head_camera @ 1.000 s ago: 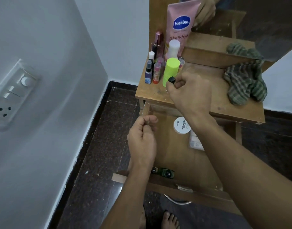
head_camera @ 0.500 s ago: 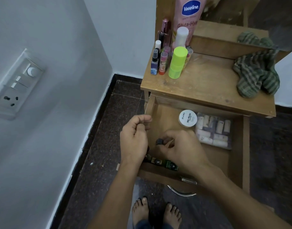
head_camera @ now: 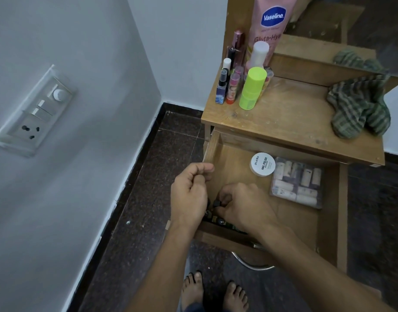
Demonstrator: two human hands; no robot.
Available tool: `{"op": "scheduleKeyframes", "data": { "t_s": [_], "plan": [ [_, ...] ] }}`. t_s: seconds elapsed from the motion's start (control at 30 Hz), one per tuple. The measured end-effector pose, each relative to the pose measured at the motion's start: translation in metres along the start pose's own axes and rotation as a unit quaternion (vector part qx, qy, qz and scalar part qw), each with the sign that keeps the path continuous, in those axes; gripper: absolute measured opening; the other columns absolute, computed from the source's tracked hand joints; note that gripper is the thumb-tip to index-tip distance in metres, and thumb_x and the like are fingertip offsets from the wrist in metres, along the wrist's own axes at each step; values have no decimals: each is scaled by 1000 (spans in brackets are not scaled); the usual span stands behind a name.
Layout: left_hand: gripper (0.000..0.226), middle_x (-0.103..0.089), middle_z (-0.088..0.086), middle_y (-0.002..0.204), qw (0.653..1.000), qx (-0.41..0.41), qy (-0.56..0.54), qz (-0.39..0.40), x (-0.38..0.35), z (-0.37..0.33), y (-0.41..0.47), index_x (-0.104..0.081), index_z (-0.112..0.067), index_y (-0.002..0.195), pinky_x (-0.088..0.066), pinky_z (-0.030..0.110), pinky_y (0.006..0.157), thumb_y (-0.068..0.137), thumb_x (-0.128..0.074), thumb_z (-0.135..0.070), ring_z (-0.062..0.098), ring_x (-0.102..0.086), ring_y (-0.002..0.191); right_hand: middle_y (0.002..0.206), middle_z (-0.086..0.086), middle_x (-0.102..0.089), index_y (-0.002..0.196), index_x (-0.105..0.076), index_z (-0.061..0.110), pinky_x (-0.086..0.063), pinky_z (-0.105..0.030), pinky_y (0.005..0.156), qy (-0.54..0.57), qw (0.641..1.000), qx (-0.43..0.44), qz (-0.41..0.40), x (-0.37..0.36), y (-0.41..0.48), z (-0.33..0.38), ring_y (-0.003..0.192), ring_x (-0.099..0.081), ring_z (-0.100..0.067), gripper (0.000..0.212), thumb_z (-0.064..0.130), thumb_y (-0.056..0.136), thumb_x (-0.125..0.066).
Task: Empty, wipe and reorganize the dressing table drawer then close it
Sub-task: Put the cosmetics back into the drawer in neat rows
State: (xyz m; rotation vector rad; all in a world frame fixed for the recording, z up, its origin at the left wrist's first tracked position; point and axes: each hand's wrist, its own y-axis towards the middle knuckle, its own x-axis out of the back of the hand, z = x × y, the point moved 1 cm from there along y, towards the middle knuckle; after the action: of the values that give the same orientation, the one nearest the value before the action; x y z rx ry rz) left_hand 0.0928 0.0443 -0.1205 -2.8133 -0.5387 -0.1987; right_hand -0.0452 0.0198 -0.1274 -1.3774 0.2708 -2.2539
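The wooden drawer (head_camera: 328, 224) of the dressing table stands pulled open. My right hand (head_camera: 245, 206) is down in its front left corner, pinching a small dark bottle (head_camera: 216, 203) by its cap. More small dark bottles (head_camera: 220, 221) lie along the drawer's front wall, partly hidden by my hands. My left hand (head_camera: 190, 194) hovers at the drawer's left edge with fingers curled; nothing shows in it. A white nail polish remover tub (head_camera: 262, 164) and a clear pack of small rolls (head_camera: 297, 184) lie at the back of the drawer.
On the table top (head_camera: 290, 118) a Vaseline tube (head_camera: 269, 30), a lime green bottle (head_camera: 252, 88) and several small cosmetics stand at the left. A green striped cloth (head_camera: 358, 104) lies at the right. A wall with a switch panel (head_camera: 36, 111) is on the left. My bare feet (head_camera: 213, 291) are below the drawer.
My right hand came down from the table top with the small dark bottle into the drawer's front left corner. My left hand stayed by the drawer's left edge.
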Motion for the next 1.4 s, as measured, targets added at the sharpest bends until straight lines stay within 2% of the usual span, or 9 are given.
{"op": "scheduleKeyframes", "data": {
  "t_s": [0.23, 0.43, 0.53, 0.7, 0.8, 0.9, 1.07, 1.23, 1.4],
  "plan": [
    [41, -75, -7, 99, 1000, -4, 12, 5, 0, 1, -1, -74, -18, 100, -57, 32, 89, 92, -41, 6, 6, -69, 95, 87, 13, -72, 86, -73, 29, -55, -28, 73, 9, 999, 3, 36, 6, 3, 2, 86, -65, -8, 23, 42, 72, -86],
    [42, -74, -7, 98, 1000, -4, 12, 4, 0, 0, -1, -74, -18, 99, -57, 33, 90, 91, -41, 7, 6, -69, 95, 88, 16, -72, 87, -74, 31, -42, -9, 64, 42, 996, 16, 78, 12, 7, -2, 78, -61, 5, 26, 44, 70, -89],
    [42, -74, -9, 98, 1000, -3, 14, 4, -1, 0, 0, -74, -20, 98, -58, 37, 90, 92, -41, 5, 7, -69, 96, 90, 17, -73, 90, -75, 31, -42, -10, 65, 63, 995, 18, 78, 20, 5, -2, 72, -59, 10, 29, 44, 69, -89],
    [33, -73, -13, 101, 999, -31, 16, -5, -14, -15, 7, -71, -26, 105, -56, 40, 93, 94, -48, -4, 4, -68, 100, 80, 22, -72, 90, -78, 33, -46, -9, 66, 173, 978, 22, -113, 65, 4, -1, 74, -62, 11, 11, 34, 80, -84],
    [31, -72, -14, 104, 997, -76, 32, -4, -36, -40, 20, -69, -25, 110, -55, 36, 94, 92, -53, -6, -1, -65, 102, 81, 14, -73, 94, -77, 28, -54, -23, 73, 218, 924, 16, -314, 103, 18, 6, 71, -65, -1, 11, 26, 83, -80],
    [30, -71, -14, 106, 995, -97, 28, 0, -57, -63, 35, -70, -25, 111, -55, 35, 93, 92, -54, -8, -1, -65, 101, 84, 9, -70, 100, -73, 28, -53, -35, 75, 173, 889, 9, -424, 132, 40, 18, 70, -63, -11, 20, 33, 81, -76],
    [31, -71, -12, 106, 994, -111, 13, 4, -74, -77, 43, -69, -22, 110, -54, 35, 93, 90, -50, -7, 0, -65, 101, 98, 6, -63, 114, -68, 27, -40, -28, 70, 60, 900, 0, -431, 152, 73, 33, 90, -61, -16, 39, 48, 81, -73],
    [30, -72, -12, 104, 995, -98, 11, 6, -71, -66, 42, -70, -22, 108, -55, 38, 91, 88, -50, -11, 2, -67, 98, 97, 7, -51, 111, -66, 24, -34, -27, 67, 7, 903, -8, -430, 151, 80, 35, 80, -47, -11, 38, 49, 85, -74],
    [29, -72, -14, 102, 997, -78, 4, -3, -67, -57, 38, -70, -25, 105, -57, 43, 89, 90, -51, -11, 5, -68, 95, 94, 4, -64, 102, -63, 21, -32, -26, 65, 12, 901, 8, -434, 151, 79, 33, 78, -50, -12, 33, 46, 83, -74]
  ]
}}
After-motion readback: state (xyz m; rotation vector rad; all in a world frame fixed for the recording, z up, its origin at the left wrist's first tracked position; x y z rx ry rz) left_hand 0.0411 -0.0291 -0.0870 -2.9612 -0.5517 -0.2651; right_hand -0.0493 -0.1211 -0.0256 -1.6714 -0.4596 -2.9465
